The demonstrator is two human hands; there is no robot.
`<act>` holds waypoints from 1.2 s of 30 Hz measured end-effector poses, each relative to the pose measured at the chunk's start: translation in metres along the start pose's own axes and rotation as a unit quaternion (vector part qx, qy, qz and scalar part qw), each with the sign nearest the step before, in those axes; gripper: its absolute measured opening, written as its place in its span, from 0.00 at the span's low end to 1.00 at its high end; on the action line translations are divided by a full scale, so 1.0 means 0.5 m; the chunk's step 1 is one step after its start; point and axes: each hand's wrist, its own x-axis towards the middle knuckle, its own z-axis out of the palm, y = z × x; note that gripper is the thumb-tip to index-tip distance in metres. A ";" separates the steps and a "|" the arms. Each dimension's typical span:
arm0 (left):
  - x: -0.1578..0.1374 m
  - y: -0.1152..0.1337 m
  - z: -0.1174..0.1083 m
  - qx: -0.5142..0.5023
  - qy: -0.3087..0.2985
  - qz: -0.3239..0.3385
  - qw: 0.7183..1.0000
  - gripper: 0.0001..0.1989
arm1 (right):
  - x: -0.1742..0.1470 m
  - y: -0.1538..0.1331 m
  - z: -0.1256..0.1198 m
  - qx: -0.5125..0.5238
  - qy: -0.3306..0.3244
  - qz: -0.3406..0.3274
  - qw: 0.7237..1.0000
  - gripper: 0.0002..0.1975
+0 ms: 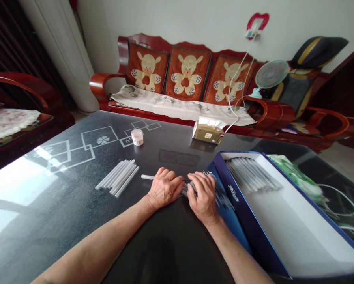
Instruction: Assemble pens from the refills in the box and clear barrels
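A red-brown carved wooden sofa (102,81) stood against the wall beyond the blue box, with animal-figure cushions (186,71) along its back. The glossy black table (61,213) spread under the box and far to its left. The open blue box (286,221) itself had a white interior, and in its far left part lay a row of clear tubes (252,173). A pale-green electric fan (272,74) stood behind the box, well apart from it. A blue panel (233,225) lay along the box's left side, bearing thin dark rods (222,193).

Left of the box, the right hand (202,195) was nearer to it, its thumb and fingers curled close over slim, dark pieces; how firmly it held them could not be told. The left hand (166,187), farther left of the box, was closed palm-down on a white tube (147,177), whose end stuck out on the side away from the box.

A tissue packet (208,134) sat just past the box's far left corner. Well left of the box lay a bundle of white tubes (117,179), side by side, and a small round lidded jar (137,138) stood left of the box and beyond its far edge.
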 end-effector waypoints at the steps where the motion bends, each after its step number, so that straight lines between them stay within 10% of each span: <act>1: 0.000 0.001 -0.001 -0.001 -0.001 0.003 1.000 0.12 | -0.001 -0.003 0.002 -0.014 -0.018 -0.006 1.000 0.13; 10: -0.001 -0.012 0.001 0.023 0.011 -0.029 0.999 0.17 | 0.000 0.060 -0.022 -0.067 -0.009 0.121 0.990 0.10; 20: 0.008 0.005 -0.018 -0.016 0.050 0.041 0.998 0.15 | -0.001 0.064 -0.050 -0.214 -0.182 0.244 0.928 0.07; 26: 0.026 0.021 -0.056 -0.122 0.068 0.075 0.987 0.11 | 0.027 0.036 -0.036 0.065 -0.072 0.314 0.944 0.13; 32: 0.006 0.068 -0.095 -0.238 0.018 0.203 0.950 0.15 | 0.054 -0.039 -0.014 0.494 -0.047 0.570 0.655 0.15; 36: -0.030 0.083 -0.084 -0.244 0.030 0.173 0.954 0.14 | 0.056 -0.037 -0.011 0.558 0.023 0.607 0.565 0.07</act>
